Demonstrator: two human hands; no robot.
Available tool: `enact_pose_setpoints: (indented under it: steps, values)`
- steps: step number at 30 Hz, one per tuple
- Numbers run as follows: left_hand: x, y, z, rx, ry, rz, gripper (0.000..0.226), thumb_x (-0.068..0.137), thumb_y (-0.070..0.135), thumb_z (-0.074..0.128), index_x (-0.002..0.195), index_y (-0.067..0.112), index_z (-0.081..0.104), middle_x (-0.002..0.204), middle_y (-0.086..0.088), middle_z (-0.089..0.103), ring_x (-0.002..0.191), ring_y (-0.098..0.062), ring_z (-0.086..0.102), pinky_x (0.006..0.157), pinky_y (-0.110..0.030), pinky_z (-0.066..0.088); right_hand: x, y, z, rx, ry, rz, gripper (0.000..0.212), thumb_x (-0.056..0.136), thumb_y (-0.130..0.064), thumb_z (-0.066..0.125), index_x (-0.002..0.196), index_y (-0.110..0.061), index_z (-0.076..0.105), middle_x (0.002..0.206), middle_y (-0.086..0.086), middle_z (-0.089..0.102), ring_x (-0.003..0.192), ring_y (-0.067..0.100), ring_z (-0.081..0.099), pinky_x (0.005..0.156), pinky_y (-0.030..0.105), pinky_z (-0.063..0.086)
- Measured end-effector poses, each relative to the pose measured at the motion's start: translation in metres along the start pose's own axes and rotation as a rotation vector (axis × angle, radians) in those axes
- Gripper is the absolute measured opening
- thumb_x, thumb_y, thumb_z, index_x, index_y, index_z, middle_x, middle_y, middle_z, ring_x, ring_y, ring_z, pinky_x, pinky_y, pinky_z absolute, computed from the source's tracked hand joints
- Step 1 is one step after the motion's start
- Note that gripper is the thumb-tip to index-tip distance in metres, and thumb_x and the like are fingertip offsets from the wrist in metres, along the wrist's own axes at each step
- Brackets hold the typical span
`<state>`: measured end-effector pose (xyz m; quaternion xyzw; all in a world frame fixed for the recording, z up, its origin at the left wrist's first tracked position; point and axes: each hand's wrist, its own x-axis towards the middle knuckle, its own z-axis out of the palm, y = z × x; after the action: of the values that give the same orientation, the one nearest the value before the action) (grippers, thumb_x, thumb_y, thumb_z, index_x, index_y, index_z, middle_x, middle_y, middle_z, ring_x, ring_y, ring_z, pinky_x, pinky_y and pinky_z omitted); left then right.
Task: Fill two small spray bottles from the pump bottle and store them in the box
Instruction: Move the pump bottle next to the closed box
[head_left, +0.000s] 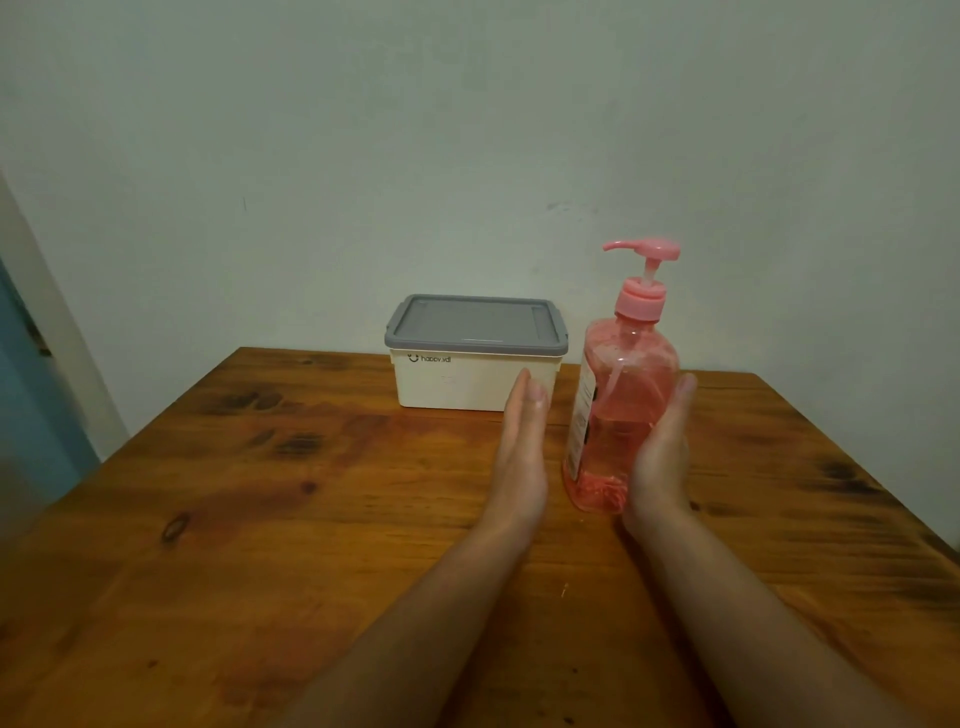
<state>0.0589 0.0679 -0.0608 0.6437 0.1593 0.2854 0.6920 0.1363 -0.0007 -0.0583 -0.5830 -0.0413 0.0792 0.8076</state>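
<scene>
- I am viewing the pump bottle (621, 395) standing on the desk (260, 519), right of centre, with its long axis near vertical and leaning slightly; the pink pump head is pointing left.
- I am seeing the right hand (662, 457) lying against the bottle's right side, its fingers (683, 389) extended and held together along the wall. I cannot tell whether they are wrapping behind it.
- I am seeing the left hand (522, 441) standing edge-on just left of the bottle, apart from it, fingers straight and pressed together, holding nothing.
- The bottle is sitting between the two palms; the right hand is the nearer one, already in contact.
- The box (475, 358) is resting at the far edge of the desk, left of the bottle, with its grey lid closed.
- I am not finding any small spray bottles in view; they may be inside the box.
- I am judging the task as barely started; the coming move likely requires closing the left palm rightward onto the bottle.
</scene>
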Motion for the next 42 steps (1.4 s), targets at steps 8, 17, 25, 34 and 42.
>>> enact_pose_setpoints:
  steps: [8,17,25,34,42]
  values:
    - [0.015,-0.008,-0.006,0.006,-0.003,-0.072,0.08,0.077,0.074,0.023,0.151,0.045,0.022,0.16,0.013,0.026,0.145,-0.011,0.025,0.101,-0.03,0.021,0.019,0.005,0.011,-0.035,0.053,-0.009,0.055,0.096,-0.066,0.023,0.127,-0.031,0.054,0.087,-0.015,0.057,0.097,0.018,0.054,0.098,0.043,0.043]
    - [0.032,-0.016,-0.015,-0.035,0.008,-0.074,0.086,0.074,0.079,0.025,0.152,0.043,0.023,0.16,0.014,0.027,0.145,-0.009,0.025,0.108,-0.032,0.021,0.044,0.011,0.021,-0.021,0.07,-0.027,0.049,0.097,-0.065,0.023,0.119,-0.034,0.054,0.087,-0.015,0.057,0.081,0.01,0.056,0.097,0.042,0.045]
    - [0.044,-0.021,-0.017,-0.056,0.01,-0.077,0.088,0.073,0.08,0.026,0.152,0.041,0.024,0.16,0.013,0.028,0.146,-0.011,0.025,0.114,-0.038,0.02,0.066,0.016,0.026,-0.044,0.069,-0.002,0.067,0.095,-0.07,0.023,0.139,-0.026,0.048,0.101,-0.008,0.058,0.101,0.017,0.054,0.103,0.046,0.044]
    - [0.059,-0.025,-0.022,-0.091,0.041,-0.089,0.092,0.071,0.08,0.026,0.152,0.037,0.027,0.159,0.011,0.032,0.145,-0.013,0.028,0.108,-0.031,0.021,0.089,0.018,0.031,-0.076,0.054,-0.047,0.043,0.095,-0.07,0.02,0.1,-0.042,0.052,0.088,-0.015,0.058,0.087,0.011,0.057,0.097,0.043,0.044]
    - [0.067,-0.024,-0.027,-0.065,0.035,-0.098,0.096,0.068,0.086,0.025,0.151,0.037,0.03,0.157,0.011,0.035,0.145,-0.014,0.029,0.11,-0.036,0.021,0.107,0.021,0.037,-0.077,0.037,-0.064,0.045,0.095,-0.071,0.021,0.084,-0.043,0.055,0.089,-0.011,0.063,0.089,0.014,0.061,0.099,0.045,0.047]
